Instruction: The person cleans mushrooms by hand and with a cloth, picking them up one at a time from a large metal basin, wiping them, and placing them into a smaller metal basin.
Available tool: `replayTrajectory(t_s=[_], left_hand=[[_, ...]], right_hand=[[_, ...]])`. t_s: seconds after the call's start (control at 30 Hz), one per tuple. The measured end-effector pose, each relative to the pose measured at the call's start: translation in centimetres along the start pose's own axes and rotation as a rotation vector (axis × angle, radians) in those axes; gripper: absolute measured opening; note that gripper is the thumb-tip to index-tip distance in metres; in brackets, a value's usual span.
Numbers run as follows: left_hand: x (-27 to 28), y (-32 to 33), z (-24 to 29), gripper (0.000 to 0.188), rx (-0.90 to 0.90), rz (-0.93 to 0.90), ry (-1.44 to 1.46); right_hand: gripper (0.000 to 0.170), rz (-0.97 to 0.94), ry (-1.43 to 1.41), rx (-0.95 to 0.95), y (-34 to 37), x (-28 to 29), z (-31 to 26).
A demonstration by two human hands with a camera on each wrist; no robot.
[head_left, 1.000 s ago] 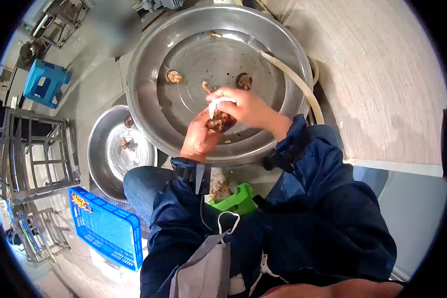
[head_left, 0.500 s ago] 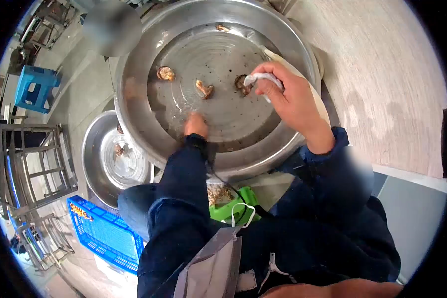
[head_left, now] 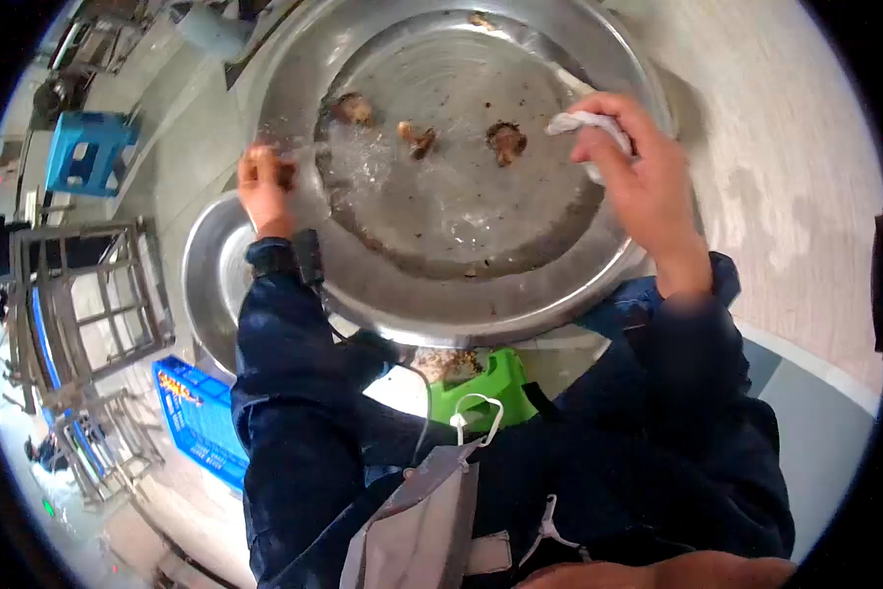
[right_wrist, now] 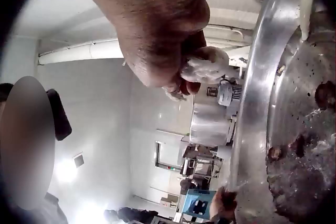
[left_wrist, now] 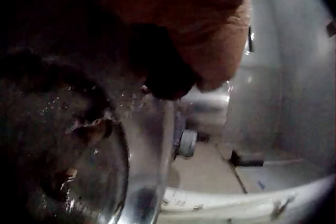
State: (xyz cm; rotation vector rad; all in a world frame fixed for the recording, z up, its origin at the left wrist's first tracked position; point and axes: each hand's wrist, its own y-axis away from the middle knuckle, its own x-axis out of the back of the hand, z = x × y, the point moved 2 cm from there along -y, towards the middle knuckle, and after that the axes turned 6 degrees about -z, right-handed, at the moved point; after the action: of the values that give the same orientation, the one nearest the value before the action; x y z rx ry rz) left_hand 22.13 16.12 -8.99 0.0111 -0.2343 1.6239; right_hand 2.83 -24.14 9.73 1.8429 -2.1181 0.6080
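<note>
My left hand [head_left: 265,187] grips a dark brown, mushroom-like piece [head_left: 286,176] over the left rim of the large metal basin [head_left: 451,329]. The piece shows as a dark, rounded shape under the fingers in the left wrist view. Above the basin's right side, my right hand [head_left: 647,182] pinches a crumpled white cloth [head_left: 598,125] between thumb and fingers. Similar brown pieces lie in the basin's shallow water: one at left [head_left: 353,108], a stemmed one in the middle [head_left: 419,139], and one at right [head_left: 506,142]. Splashes and dark specks show in the water.
A smaller metal basin [head_left: 206,275] stands at lower left, partly under the large one. Nearby are a blue plastic crate [head_left: 201,422], a blue stool [head_left: 93,152] and metal racks [head_left: 88,285]. A green stool [head_left: 485,388] is between the legs. A pale hose [head_left: 574,82] enters the basin.
My hands were together on a brown piece with the cloth; they have parted. The left dipped low into the basin, then swung left to the rim with a piece. The right moved right, keeping the cloth.
</note>
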Motion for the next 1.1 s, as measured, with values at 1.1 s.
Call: replayTrajectory(t_s=[1.1], left_hand=[[-21.2, 8.8, -3.5, 0.032, 0.650, -0.558, 0.284]], right_hand=[[0.018, -0.108, 0.103, 0.031, 0.2, -0.3, 0.9]])
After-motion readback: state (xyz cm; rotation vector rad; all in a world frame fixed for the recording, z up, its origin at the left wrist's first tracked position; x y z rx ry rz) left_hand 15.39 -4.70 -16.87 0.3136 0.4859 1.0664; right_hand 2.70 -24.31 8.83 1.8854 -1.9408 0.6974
